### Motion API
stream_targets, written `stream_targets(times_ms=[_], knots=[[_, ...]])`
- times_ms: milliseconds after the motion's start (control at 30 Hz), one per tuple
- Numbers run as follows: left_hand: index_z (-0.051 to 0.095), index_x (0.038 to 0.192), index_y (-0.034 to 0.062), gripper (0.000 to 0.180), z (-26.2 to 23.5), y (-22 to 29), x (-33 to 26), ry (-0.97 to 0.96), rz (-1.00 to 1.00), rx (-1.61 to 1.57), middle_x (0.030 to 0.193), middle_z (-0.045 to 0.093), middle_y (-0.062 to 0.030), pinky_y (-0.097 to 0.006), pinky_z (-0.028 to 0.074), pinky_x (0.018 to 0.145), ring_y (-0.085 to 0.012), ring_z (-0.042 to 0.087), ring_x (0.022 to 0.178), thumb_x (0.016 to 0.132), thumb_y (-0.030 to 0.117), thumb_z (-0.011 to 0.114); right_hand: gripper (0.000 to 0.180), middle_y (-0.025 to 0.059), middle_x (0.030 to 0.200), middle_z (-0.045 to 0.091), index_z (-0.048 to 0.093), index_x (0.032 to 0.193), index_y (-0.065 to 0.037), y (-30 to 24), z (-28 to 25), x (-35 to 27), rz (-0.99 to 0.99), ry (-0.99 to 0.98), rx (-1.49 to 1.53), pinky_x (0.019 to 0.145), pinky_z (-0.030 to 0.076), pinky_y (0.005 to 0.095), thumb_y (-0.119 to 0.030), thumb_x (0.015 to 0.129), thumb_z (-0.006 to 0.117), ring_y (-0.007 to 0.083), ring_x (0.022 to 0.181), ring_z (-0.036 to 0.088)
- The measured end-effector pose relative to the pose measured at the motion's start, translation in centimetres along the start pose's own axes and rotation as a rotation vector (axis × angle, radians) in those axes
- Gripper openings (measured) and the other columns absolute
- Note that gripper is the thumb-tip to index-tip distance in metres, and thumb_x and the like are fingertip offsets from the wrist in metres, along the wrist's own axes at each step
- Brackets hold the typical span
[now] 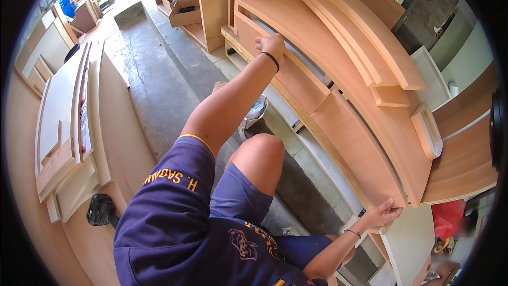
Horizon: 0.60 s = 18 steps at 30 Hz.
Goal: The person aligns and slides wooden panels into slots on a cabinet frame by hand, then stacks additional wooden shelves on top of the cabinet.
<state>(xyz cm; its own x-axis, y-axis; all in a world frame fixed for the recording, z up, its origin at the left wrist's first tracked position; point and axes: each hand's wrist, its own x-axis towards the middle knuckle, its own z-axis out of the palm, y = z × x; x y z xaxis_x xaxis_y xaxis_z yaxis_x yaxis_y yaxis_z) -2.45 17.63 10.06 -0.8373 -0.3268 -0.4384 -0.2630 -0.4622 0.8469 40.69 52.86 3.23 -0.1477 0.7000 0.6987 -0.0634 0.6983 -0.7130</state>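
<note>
A long wood-toned cabinet with a curved top (280, 5) stands in front of me, to the right. Two drawer fronts sit along its face. My left hand (271, 46) is closed over the upper edge of the left drawer front (299, 77), with a gap showing behind that edge. Down at the near right end, my right hand (380, 216) grips the lower corner of the right drawer front (354, 140), thumb on its face; some of its fingers are hidden. A wooden rail (312, 122) runs below both fronts.
Curved boards (365, 37) lie stacked on the cabinet top, beside a small rounded wooden piece (427, 127). Pale panels (58, 116) and a black power tool (100, 211) lie at left. A cardboard box (182, 10) stands at the back. A bag (256, 111) is near my knee.
</note>
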Motion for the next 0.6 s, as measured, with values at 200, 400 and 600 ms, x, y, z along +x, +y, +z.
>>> stream_targets(times_ms=[200,400,600], knots=[[0.009,0.150,0.0063,0.075,-0.3,-1.6,-5.4,-0.061,0.298,0.168,0.156,0.000,-0.0187,-0.044,0.014,0.116,-0.0357,0.005,0.144,0.092,0.039,0.045,0.052,0.0204,0.115,0.054,0.041,0.127,0.006,0.1,-0.9,-0.1,0.030,-0.006,-0.046,0.083,0.050,0.0363,-0.033,0.095,0.056,0.0278,0.102,0.058],[0.003,0.150,0.0051,0.081,-1.8,-8.9,-7.7,-0.160,0.759,0.169,0.155,-0.008,-0.0237,-0.047,0.001,0.115,-0.0361,-0.008,0.144,0.095,0.050,0.043,0.053,0.0212,0.116,0.054,0.041,0.128,0.006,-0.1,-1.1,-0.1,0.055,-0.026,-0.070,0.085,0.050,0.0361,-0.032,0.095,0.057,0.0285,0.104,0.058],[0.005,0.152,0.0107,0.089,-1.1,-14.8,-9.7,-0.069,0.894,0.209,0.155,-0.009,-0.0226,-0.054,0.000,0.113,-0.0381,-0.008,0.144,0.089,0.051,0.055,0.047,0.0205,0.114,0.056,0.045,0.126,0.006,0.4,-1.4,0.1,0.100,-0.048,-0.163,0.084,0.049,0.0349,-0.027,0.095,0.057,0.0270,0.101,0.058]])
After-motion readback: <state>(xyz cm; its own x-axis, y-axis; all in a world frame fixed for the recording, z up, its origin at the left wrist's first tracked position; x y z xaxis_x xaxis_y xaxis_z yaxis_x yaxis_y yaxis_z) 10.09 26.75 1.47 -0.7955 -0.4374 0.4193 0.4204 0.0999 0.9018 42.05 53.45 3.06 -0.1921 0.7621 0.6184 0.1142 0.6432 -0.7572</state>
